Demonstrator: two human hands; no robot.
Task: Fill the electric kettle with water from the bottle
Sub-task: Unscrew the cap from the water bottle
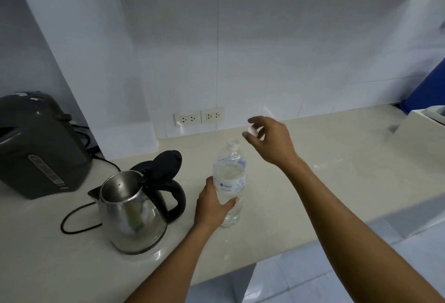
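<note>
At the far left of the frame a dark grey box-shaped hot-water dispenser (36, 143) stood on the pale beige stone countertop (325, 182), its black cable trailing behind it. Just right of it, in the lower left centre, sat the rounded stainless-steel electric kettle (132, 211). Its black hinged lid (166, 165) stood flipped up and back, leaving the mouth open; the spout pointed toward the left edge of the frame and the black loop handle toward the right. A black power cord (72, 218) curled on the counter from its left side.

Right of the kettle, at the frame's centre, the left hand (212, 208) wrapped its fingers and thumb around the lower half of the clear plastic water bottle (230, 182). The bottle stood upright on the counter, its long axis vertical and neck pointing up, uncapped, with water inside and a white-and-blue label around its middle. It stood near the kettle's handle without touching it.

Above and right of the bottle's neck, the right hand (269, 141) hovered, pinching the small white bottle cap (252, 130) between fingertips and thumb.

Behind, on the white tiled wall, two white double sockets (199, 117) sat just above the counter. A blue object (428, 85) showed at the right edge. Nothing lay between bottle and kettle.
</note>
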